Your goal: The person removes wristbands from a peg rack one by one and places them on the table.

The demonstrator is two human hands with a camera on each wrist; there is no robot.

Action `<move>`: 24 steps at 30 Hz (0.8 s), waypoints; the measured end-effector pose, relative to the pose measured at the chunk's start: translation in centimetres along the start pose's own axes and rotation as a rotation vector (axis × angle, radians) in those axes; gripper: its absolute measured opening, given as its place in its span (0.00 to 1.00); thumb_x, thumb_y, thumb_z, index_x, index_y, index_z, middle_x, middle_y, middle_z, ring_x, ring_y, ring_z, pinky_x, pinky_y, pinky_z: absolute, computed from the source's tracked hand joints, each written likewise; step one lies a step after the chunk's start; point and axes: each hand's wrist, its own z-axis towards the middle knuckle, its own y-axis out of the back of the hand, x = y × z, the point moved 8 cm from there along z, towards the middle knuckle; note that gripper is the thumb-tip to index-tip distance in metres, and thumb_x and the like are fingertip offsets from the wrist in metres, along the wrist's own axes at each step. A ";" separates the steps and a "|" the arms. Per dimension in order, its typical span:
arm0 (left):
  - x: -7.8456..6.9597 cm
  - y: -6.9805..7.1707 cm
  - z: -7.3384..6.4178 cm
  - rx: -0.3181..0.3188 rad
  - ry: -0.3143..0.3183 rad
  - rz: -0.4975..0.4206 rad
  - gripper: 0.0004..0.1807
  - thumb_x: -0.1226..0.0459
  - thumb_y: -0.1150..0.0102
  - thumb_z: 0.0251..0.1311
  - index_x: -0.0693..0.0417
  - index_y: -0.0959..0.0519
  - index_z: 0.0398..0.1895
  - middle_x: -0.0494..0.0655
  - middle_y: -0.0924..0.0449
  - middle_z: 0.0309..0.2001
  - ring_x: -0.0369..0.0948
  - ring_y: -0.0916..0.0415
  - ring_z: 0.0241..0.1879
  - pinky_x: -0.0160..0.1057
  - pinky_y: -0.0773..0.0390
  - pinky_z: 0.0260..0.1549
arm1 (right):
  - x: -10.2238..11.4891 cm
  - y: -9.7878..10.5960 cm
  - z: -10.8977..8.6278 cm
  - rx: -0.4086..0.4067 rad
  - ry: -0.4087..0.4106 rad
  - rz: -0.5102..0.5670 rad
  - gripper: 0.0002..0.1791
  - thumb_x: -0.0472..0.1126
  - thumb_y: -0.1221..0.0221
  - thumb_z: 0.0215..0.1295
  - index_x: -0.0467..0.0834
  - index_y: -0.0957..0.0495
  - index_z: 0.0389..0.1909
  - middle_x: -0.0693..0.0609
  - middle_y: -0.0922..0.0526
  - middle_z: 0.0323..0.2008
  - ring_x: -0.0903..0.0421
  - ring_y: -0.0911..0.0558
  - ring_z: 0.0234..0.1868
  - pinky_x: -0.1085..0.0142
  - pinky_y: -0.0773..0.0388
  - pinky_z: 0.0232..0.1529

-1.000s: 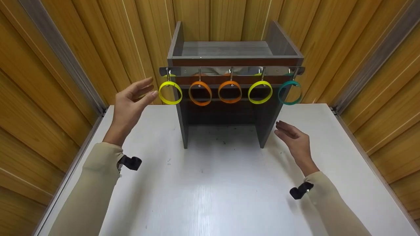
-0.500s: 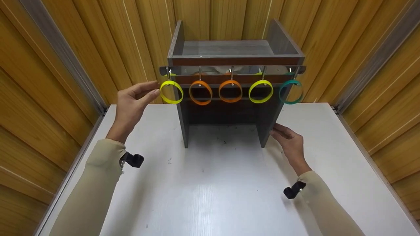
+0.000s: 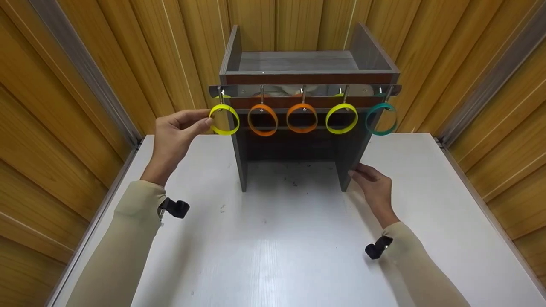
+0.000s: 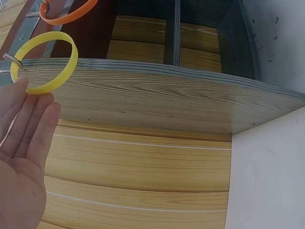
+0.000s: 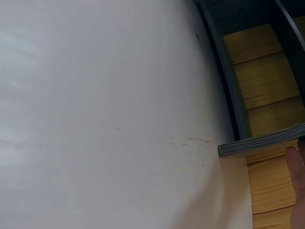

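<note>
My left hand (image 3: 170,136) pinches the left rim of the leftmost yellow ring (image 3: 226,133), thumb in front and fingers behind. That ring hangs from a metal hook on a rail; in the left wrist view the yellow ring (image 4: 74,59) still encircles its hook. My right hand (image 3: 377,187) is low at the outer face of the grey shelf's right side panel (image 3: 353,149), its fingertips against the board. In the right wrist view only part of the right hand (image 5: 298,179) shows, at the panel's outer side.
Along the same metal rail (image 3: 281,90) hang two orange rings (image 3: 263,135), a second yellow ring (image 3: 341,131) and a teal ring (image 3: 381,134). The shelf stands on a white table (image 3: 264,256) before wood-panelled walls (image 3: 294,25).
My left hand has moved right to the leftmost yellow ring and taken hold of its rim. My right hand has moved left up to the shelf's side panel.
</note>
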 end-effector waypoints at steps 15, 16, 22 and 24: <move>-0.5 -0.2 0.1 -0.003 -0.009 -0.008 0.13 0.66 0.28 0.68 0.62 0.11 0.52 0.52 0.11 0.46 0.43 0.13 0.43 0.34 0.14 0.47 | 0.3 -0.1 -0.1 -0.088 0.062 -0.113 0.14 0.34 0.29 0.69 0.33 0.13 0.52 0.40 0.11 0.50 0.71 0.15 0.46 0.78 0.19 0.46; -0.5 -0.1 0.1 -0.007 -0.009 -0.010 0.13 0.66 0.28 0.68 0.63 0.11 0.52 0.52 0.11 0.46 0.43 0.13 0.43 0.34 0.14 0.47 | -0.2 0.0 0.1 -0.093 0.066 -0.118 0.14 0.35 0.29 0.69 0.34 0.12 0.52 0.41 0.10 0.50 0.71 0.15 0.46 0.78 0.19 0.45; -1.0 0.1 0.2 -0.036 -0.015 -0.044 0.13 0.66 0.28 0.68 0.64 0.12 0.52 0.51 0.11 0.46 0.45 0.14 0.44 0.35 0.14 0.48 | -1.4 0.2 0.7 -0.093 0.098 -0.093 0.15 0.41 0.26 0.67 0.37 0.10 0.50 0.43 0.09 0.48 0.69 0.13 0.45 0.77 0.18 0.44; -1.2 0.1 0.3 -0.043 -0.017 -0.058 0.13 0.66 0.27 0.68 0.64 0.12 0.52 0.51 0.11 0.45 0.45 0.14 0.44 0.36 0.14 0.49 | -1.4 0.2 0.7 -0.091 0.110 -0.087 0.15 0.42 0.26 0.67 0.37 0.10 0.49 0.43 0.09 0.47 0.68 0.13 0.45 0.76 0.17 0.44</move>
